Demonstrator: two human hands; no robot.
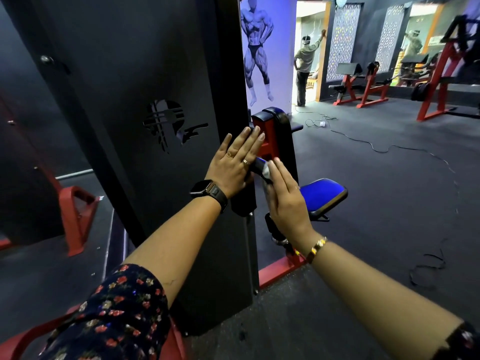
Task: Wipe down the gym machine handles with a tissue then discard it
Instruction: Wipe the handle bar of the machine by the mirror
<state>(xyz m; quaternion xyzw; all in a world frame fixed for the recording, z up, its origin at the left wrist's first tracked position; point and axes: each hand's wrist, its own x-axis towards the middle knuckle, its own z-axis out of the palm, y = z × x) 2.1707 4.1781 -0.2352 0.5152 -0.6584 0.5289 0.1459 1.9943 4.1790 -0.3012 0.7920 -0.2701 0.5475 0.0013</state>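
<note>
the black machine panel point(155, 74) is touched at its edge by the left hand point(233, 162), laid flat with fingers straight. just beside it, a white tissue point(266, 170) is pressed onto the handle point(258, 163) by the right hand point(285, 203), fingers extended, not curled. a blue seat point(324, 193) is seen beyond.

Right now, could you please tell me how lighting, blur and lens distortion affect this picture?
Head view: the wide lens bows the black machine panel; the doorway behind is blown out white; the tissue and the right hand look slightly motion-blurred, the left hand sharper.
</note>
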